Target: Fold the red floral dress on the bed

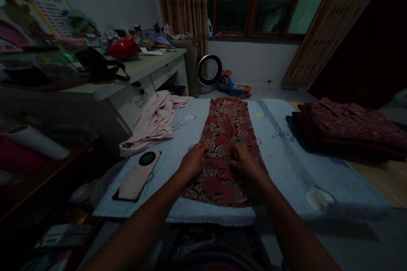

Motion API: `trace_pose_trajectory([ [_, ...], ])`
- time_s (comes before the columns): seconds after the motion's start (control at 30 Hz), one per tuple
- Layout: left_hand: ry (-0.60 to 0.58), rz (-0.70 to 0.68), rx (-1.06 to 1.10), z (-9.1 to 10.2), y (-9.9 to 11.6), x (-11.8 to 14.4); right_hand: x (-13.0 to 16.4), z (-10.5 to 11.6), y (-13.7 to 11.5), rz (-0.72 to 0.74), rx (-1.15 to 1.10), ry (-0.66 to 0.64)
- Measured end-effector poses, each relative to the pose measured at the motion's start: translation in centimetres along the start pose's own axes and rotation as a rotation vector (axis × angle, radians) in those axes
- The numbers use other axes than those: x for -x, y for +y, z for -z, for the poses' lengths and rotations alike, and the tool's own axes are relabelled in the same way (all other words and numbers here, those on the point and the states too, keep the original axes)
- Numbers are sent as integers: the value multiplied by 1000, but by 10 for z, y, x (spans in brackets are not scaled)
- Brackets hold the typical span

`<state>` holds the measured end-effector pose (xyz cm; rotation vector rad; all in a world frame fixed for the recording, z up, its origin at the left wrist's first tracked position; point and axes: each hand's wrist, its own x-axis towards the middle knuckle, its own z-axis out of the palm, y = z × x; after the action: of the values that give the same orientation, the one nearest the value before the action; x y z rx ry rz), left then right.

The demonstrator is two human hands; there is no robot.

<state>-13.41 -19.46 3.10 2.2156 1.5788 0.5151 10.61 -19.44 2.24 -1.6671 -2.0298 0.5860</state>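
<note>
A long red garment with a dark floral pattern (224, 129) lies flat on the blue cloth cover (280, 165), its narrower, gathered end away from me. My left hand (193, 161) is at its left side with fingers curled and closed on the fabric. On the other side, my right hand (245, 161) pinches the same fabric with thumb and fingers. A slight crease runs across the garment between both hands. The fingertips are partly lost in the dim light.
A phone (140, 178) and a crumpled pink garment (155, 120) lie to the left. A stack of folded dark red clothes (352, 123) sits at the right. Beyond the table stand a cluttered desk (140, 70), a round bladeless fan (219, 72) and a blue ride-on toy (233, 87).
</note>
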Motion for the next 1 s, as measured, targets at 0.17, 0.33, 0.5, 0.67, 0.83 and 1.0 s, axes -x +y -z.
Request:
trace_pose_trajectory([
  [0.17, -33, 3, -237, 12, 8, 2, -16, 20, 6, 6, 77, -62],
  [0.33, -2, -140, -266, 16, 24, -20, -67, 32, 16, -109, 129, 8],
  [0.5, -41, -297, -194, 8, 22, -66, -122, 26, 29, -186, 116, 79],
  [0.67, -27, -289, -180, 0, 5, -128, -152, 13, 36, -156, 76, 112],
  [0.83, -56, -261, -184, -10, -3, -188, -155, -2, 48, -136, 76, 149],
  [1.0, -78, -191, -179, -16, -2, -239, -152, -10, 62, -76, 7, 244],
])
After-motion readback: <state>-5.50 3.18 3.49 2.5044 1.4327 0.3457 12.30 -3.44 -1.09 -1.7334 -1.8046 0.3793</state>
